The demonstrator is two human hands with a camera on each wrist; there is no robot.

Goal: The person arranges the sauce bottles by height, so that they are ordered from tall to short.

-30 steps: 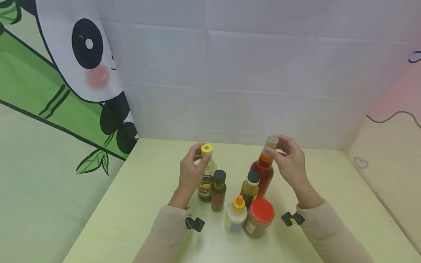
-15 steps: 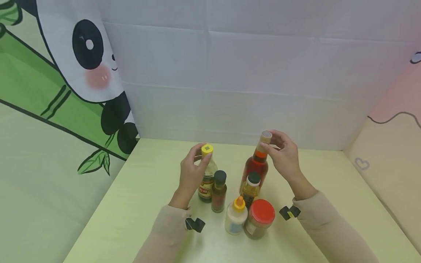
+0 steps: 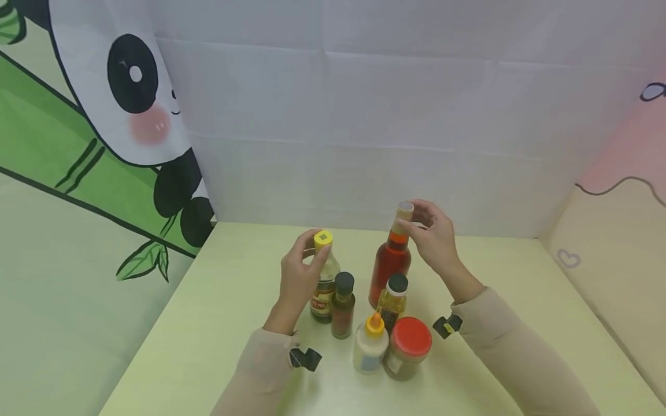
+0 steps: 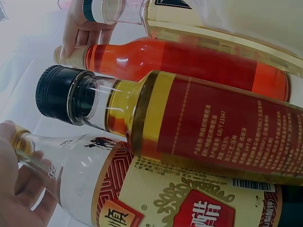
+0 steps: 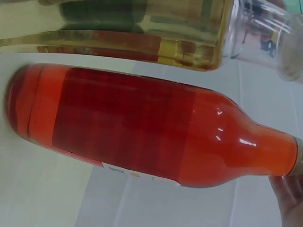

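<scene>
Pinching the necks, presumably against tipping, the left hand [image 3: 298,277] holds the yellow-capped bottle [image 3: 325,289], the right hand [image 3: 433,238] the red bottle [image 3: 390,263].

Red bottle [image 3: 389,267] in right hand [image 3: 435,238]

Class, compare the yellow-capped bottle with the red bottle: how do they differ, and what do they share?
Top: the yellow-capped bottle has a bright yellow top; the red bottle has a pale tan one.
Colour: the yellow-capped bottle is clear above its printed label; the red bottle's body looks red.
Hold: left fingers hold the yellow-capped bottle; right fingers hold the red bottle.
Shared: both narrow toward the neck and are held near the top.
</scene>
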